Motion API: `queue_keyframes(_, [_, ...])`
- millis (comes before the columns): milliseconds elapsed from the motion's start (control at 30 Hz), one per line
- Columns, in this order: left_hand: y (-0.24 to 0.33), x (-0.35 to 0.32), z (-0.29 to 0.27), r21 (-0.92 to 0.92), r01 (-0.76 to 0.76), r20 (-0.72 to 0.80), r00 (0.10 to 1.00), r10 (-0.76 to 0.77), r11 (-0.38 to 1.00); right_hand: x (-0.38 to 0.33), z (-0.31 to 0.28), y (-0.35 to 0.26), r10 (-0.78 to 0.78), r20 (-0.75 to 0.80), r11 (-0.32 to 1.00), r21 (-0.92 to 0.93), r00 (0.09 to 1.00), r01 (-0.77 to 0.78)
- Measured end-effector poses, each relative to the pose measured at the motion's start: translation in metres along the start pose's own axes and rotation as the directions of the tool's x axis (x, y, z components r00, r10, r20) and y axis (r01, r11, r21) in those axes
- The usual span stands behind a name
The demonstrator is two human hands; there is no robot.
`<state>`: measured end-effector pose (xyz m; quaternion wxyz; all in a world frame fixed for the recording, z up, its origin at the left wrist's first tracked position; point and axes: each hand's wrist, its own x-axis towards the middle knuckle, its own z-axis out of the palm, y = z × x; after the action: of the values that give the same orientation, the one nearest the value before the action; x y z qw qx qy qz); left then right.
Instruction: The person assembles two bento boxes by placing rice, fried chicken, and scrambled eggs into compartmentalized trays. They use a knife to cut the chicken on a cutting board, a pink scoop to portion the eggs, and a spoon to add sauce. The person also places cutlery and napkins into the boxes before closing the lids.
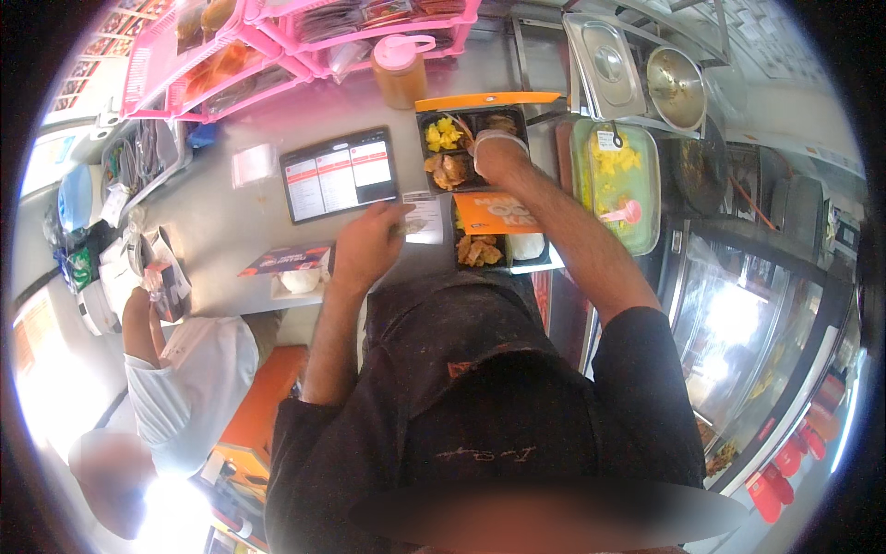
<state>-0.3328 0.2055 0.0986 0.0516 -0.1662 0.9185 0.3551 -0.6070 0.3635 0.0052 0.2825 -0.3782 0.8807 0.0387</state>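
My right hand [501, 159], in what looks like a clear glove, reaches into a black meal box [472, 182] with yellow food [443, 135] and browned meat pieces [447, 170]. Its fingers are bent down, and what they hold is hidden. An orange lid flap [489, 101] stands along the box's far edge. Closer to me is a second box, partly under an orange printed sleeve [498, 213], with meat [480, 251] and white rice [527, 246] showing. My left hand [369, 242] is beside a printed paper slip [425, 222], index finger stretched toward it, holding nothing visible.
A lit tablet [340, 175] lies left of the boxes. Behind stand a pink-lidded sauce jar [400, 74] and pink baskets [268, 60]. To the right are a green-rimmed tub [646, 171] of yellow food and a steel bowl [676, 88]. A co-worker [189, 379] works at left.
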Motion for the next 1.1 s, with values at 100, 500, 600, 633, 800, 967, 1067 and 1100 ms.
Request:
queue_keyframes(100, [0.000, -0.006, 0.001, -0.001, 0.026, 0.036, 0.999, -0.026, 1.000, -0.015, -0.039, 0.000, 0.046, 0.109, 0.999, 0.016, 0.993, -0.048])
queue_keyframes(500, [0.035, -0.010, -0.005, -0.465, 0.022, -0.058, 0.997, -0.056, 0.885, -0.202, -0.126, 0.016, -0.013, -0.365, 0.468, 0.821, 0.931, 0.328])
queue_keyframes(600, [0.069, -0.020, -0.008, -0.382, -0.066, 0.108, 0.987, 0.115, 0.922, -0.242, -0.097, -0.018, -0.139, -0.308, 0.343, 0.877, 0.941, 0.338])
queue_keyframes(633, [0.080, -0.021, -0.005, -0.367, -0.079, 0.185, 0.970, 0.156, 0.927, -0.249, -0.081, -0.030, -0.158, -0.285, 0.312, 0.894, 0.945, 0.322])
queue_keyframes(800, [0.112, -0.027, 0.018, -0.402, 0.069, 0.417, 0.901, 0.115, 0.913, -0.266, -0.023, -0.028, -0.141, -0.085, 0.360, 0.924, 0.986, 0.131])
queue_keyframes(967, [0.110, -0.046, 0.025, -0.454, 0.095, 0.378, 0.921, 0.095, 0.886, -0.301, -0.011, 0.026, -0.022, -0.167, 0.513, 0.845, 0.986, 0.154])
queue_keyframes(1067, [0.101, -0.052, 0.020, -0.268, -0.048, 0.357, 0.923, 0.145, 0.962, -0.312, -0.006, 0.066, 0.219, -0.097, 0.357, 0.934, 0.971, 0.013])
queue_keyframes(1100, [0.097, -0.055, 0.019, -0.273, -0.042, 0.359, 0.922, 0.142, 0.961, -0.315, -0.003, 0.081, 0.333, -0.085, 0.217, 0.976, 0.939, 0.011])
